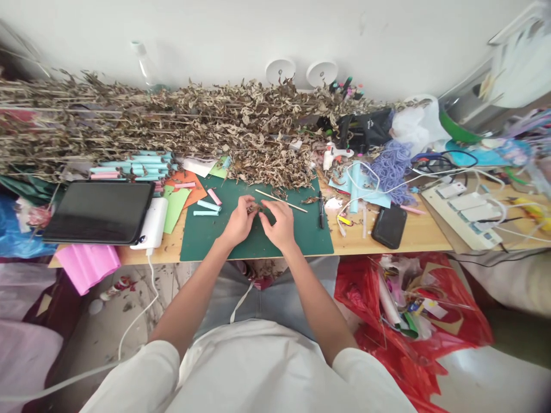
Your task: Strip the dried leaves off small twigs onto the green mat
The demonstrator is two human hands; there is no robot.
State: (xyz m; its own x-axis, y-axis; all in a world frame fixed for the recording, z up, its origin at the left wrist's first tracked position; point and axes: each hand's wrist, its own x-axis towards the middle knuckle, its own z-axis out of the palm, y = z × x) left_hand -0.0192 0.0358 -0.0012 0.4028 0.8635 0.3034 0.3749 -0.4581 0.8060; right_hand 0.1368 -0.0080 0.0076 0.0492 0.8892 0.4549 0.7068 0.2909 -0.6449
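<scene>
A small bit of dried leaf [255,208] is pinched between the fingertips of the left hand [241,219] and touched or nearly touched by those of the right hand [279,222], whose fingers are curled narrowly. Both are held over a green mat [215,232] laid on a wooden table [350,245]. Dried plants [241,115] are heaped behind, along a white wall [232,34]. A red plastic bag [359,287] is seen below, at the right.

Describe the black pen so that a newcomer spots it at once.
Find the dark green mat on the wooden table. Near the mat's right edge lies the black pen, its length running along that edge. The slim stick to its left is pale; the pen is dark and thicker.
</scene>
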